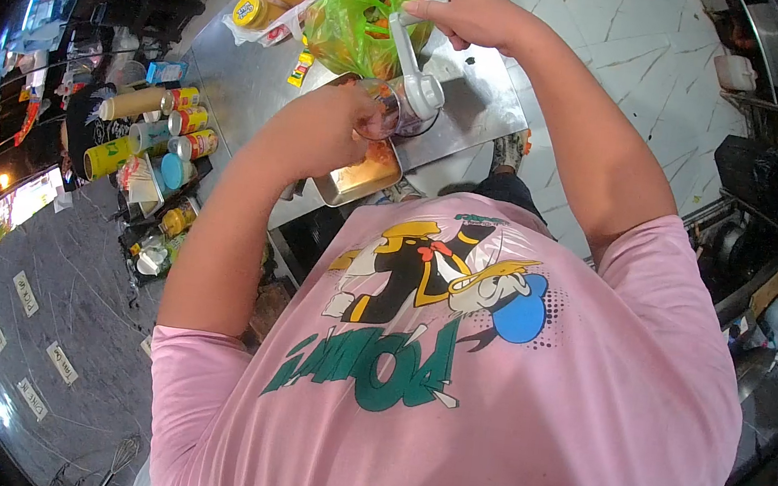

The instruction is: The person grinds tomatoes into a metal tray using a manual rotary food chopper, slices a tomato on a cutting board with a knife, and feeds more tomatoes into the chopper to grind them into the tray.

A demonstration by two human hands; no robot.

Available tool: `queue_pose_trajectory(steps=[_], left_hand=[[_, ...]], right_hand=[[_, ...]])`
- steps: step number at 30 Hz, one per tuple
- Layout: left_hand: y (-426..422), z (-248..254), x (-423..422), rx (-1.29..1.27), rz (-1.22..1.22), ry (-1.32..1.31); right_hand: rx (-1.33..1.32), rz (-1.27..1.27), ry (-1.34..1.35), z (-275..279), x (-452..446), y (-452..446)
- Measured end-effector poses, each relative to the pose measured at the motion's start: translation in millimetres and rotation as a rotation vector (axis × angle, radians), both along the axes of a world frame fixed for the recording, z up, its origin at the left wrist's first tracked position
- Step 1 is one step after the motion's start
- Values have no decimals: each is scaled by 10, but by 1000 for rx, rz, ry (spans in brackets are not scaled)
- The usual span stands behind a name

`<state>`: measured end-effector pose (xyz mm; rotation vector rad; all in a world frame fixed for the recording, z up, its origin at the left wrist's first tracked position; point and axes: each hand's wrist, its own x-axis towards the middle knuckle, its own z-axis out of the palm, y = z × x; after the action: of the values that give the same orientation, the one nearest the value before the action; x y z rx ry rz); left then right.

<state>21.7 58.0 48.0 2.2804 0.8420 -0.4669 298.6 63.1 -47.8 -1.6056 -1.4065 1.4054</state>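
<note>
The hand-cranked device sits high in the view, near 12 o'clock, above the near part of the metal table (245, 73), with a white crank handle (405, 48) reaching from its white lid (422, 96) towards 11 o'clock. The right hand (473, 14) is closed on the far end of that handle; the left hand (350, 123) is wrapped against the clear body (387, 108) on its 9 o'clock side, though how its hidden fingertips sit cannot be told. Reddish matter shows through the wall. Taking the device as the clock's centre, a metal tray (360, 180) with an orange-red residue lies just beside it at 7 o'clock, a green bag (362, 19) bulges close at 11, and a yellow packet (300, 70) lies between 9 and 10. To work this well, the left hand should do the bracing, firm and low on the body, so that the push of the crank does not rock or twist it. The right hand does best with even, full circles led from the elbow, pressing along the turn rather than sideways. The bag looks close enough to snag the handle around 11 o'clock, so a little more room there would help. If the crank binds, easing back a little seems wiser than forcing it.
</note>
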Motion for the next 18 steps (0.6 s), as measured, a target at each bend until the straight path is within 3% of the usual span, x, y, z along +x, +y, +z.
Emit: queue_pose_trajectory(steps=[6, 8, 11, 14, 18], left_hand=[[40, 54, -34, -87, 38, 27], [22, -29, -85, -31, 22, -159], [24, -121, -139, 7, -13, -234], [34, -55, -138, -10, -104, -82], [49, -53, -137, -31, -74, -68]], right_hand=[[-24, 2, 13, 3, 11, 9], [-22, 2, 23, -6, 12, 12], [-23, -4, 33, -17, 5, 14], [-28, -11, 24, -12, -4, 9], [-45, -11, 4, 28, -5, -1]])
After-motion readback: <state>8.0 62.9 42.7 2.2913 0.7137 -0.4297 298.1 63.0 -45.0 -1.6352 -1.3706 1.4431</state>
